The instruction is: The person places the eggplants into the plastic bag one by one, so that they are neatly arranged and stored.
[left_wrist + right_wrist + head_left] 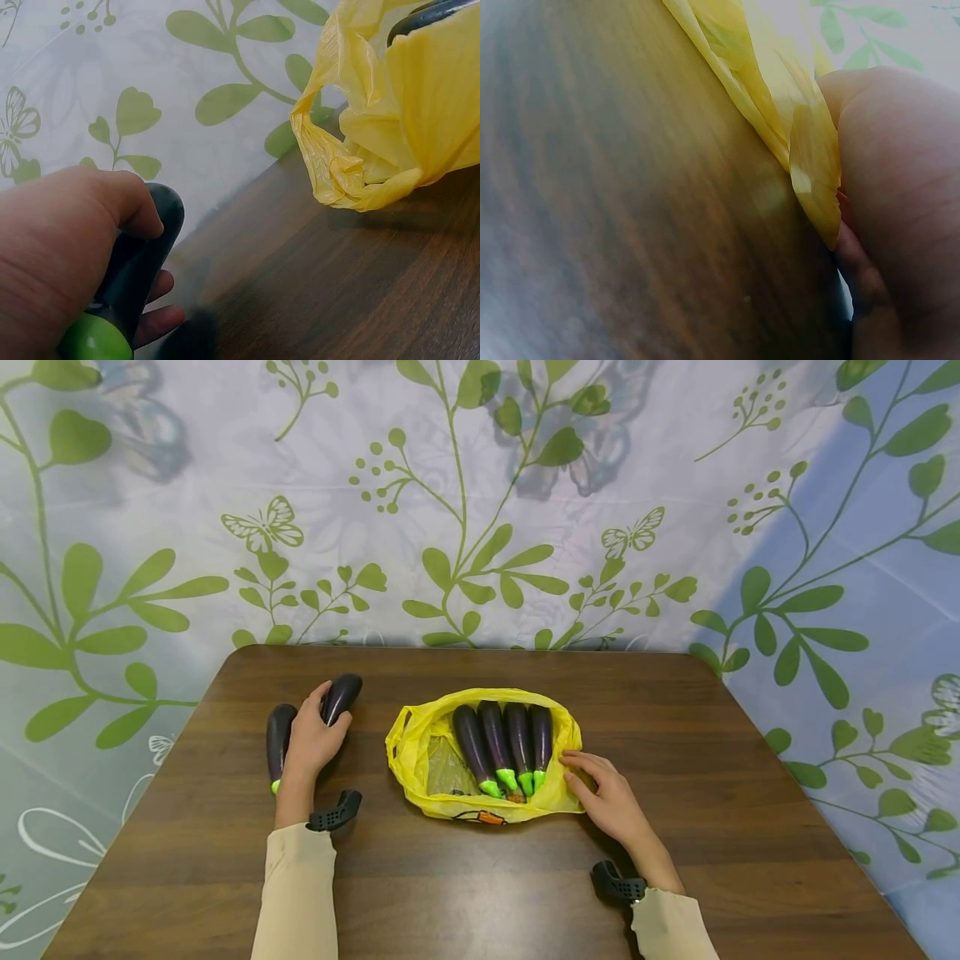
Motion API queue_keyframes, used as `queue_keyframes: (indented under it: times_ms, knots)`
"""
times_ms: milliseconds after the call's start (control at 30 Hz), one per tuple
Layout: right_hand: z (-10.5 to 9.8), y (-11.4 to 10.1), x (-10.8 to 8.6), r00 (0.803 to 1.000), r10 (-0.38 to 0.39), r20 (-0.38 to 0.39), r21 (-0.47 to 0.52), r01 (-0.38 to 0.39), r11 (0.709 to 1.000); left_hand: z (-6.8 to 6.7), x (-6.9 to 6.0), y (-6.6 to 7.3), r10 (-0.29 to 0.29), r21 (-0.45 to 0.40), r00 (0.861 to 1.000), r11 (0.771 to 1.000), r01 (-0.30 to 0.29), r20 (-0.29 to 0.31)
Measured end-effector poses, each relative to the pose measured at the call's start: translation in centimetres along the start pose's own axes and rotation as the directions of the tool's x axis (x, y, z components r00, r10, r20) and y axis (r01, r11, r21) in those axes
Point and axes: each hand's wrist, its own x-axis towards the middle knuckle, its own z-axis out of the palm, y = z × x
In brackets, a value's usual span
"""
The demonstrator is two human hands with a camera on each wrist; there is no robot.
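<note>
My left hand (313, 737) grips a dark purple eggplant (342, 697), its thumb across one side and fingertips on the other; the green cap shows in the left wrist view. Just left of that hand, a second eggplant (279, 737) lies on the table, partly covered by the hand. Several eggplants (495, 743) lie side by side inside an open yellow plastic bag (411, 768), green caps toward me. At the bag's right side, my right hand (609, 793) holds the edge between thumb and fingers; in the right wrist view the yellow plastic meets the hand, with most fingertips hidden.
Everything rests on a brown wooden table (465, 893). Behind its far edge hangs a pale cloth (322, 527) printed with green leaves and butterflies. Each wrist wears a black band, and the bag's looped handle (315, 142) sticks out toward the left hand.
</note>
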Motion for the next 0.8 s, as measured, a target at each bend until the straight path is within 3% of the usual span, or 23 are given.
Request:
queue_keyframes:
  times_ms: [800]
  knots:
    - [-0.09, -0.24, 0.01, 1.0, -0.008, -0.003, 0.003, 0.008, 1.0, -0.09, -0.25, 0.03, 0.033, 0.048, 0.999, 0.998, -0.033, 0.001]
